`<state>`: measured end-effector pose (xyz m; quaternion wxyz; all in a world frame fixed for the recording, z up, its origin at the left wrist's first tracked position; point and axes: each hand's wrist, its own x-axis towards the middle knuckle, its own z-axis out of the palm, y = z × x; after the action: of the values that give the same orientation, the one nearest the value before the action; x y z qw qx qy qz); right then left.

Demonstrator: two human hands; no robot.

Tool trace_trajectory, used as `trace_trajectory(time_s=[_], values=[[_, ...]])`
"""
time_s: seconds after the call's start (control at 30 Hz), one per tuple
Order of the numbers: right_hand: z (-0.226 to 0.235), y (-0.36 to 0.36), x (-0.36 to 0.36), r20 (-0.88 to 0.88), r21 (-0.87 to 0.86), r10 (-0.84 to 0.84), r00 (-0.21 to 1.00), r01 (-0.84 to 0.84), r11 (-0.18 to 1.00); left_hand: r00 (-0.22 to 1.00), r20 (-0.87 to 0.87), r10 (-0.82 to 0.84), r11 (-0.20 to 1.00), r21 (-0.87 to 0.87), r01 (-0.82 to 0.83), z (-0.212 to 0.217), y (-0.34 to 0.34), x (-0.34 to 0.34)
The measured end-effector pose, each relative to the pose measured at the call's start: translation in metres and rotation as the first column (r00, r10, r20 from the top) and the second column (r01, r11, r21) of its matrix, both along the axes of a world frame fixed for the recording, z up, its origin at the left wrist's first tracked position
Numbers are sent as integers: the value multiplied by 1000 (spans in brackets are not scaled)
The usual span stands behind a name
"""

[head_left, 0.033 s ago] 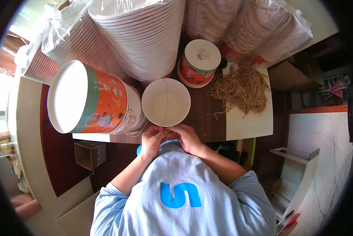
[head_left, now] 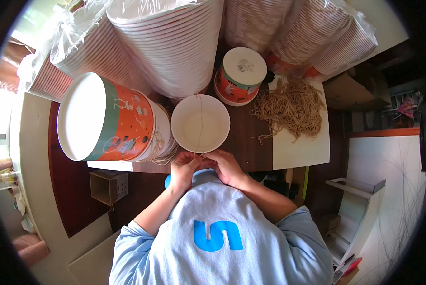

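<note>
Fingers pinched together now, left hand (head_left: 184, 166) and right hand (head_left: 226, 167) meeting at the near rim of a round white paper bucket (head_left: 187, 126), clamped on a thin twine strand (head_left: 202, 124) crossing its open mouth. Dark brown surface (head_left: 251, 152) below; to the right, a shaggy tan twine heap (head_left: 293, 109) on a smooth white sheet (head_left: 304, 154). Left, a printed orange-and-green bucket (head_left: 134, 123); behind, tall ribbed bucket stacks (head_left: 175, 52) in crinkly clear plastic. Farther out, an open cardboard box (head_left: 120, 186) at left, a white rack (head_left: 372, 209) right.
</note>
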<state>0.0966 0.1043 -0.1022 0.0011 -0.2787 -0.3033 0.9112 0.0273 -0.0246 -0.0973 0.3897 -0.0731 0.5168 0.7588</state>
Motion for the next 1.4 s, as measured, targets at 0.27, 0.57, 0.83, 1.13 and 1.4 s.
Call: trace_trajectory(time_s=[0.27,0.57,0.83,1.13,1.4], values=[[-3,-1,2,47,-50,47,998,-44,998,883,-446,-146,977,-208,57,4,-1,2],[-1,-2,2,82,27,2,997,-4,1000,463,-806,-368,893,-445,-66,7,-3,-3],[1,-2,3,91,97,9,996,-18,995,447,-827,-341,899,-427,-103,6,-5,0],[-4,-2,5,79,76,13,997,-19,997,354,-860,-369,895,-431,-115,17,-2,-1],[0,-1,4,121,125,-2,993,-13,992,316,-852,-418,884,-461,-75,6,-5,-7]])
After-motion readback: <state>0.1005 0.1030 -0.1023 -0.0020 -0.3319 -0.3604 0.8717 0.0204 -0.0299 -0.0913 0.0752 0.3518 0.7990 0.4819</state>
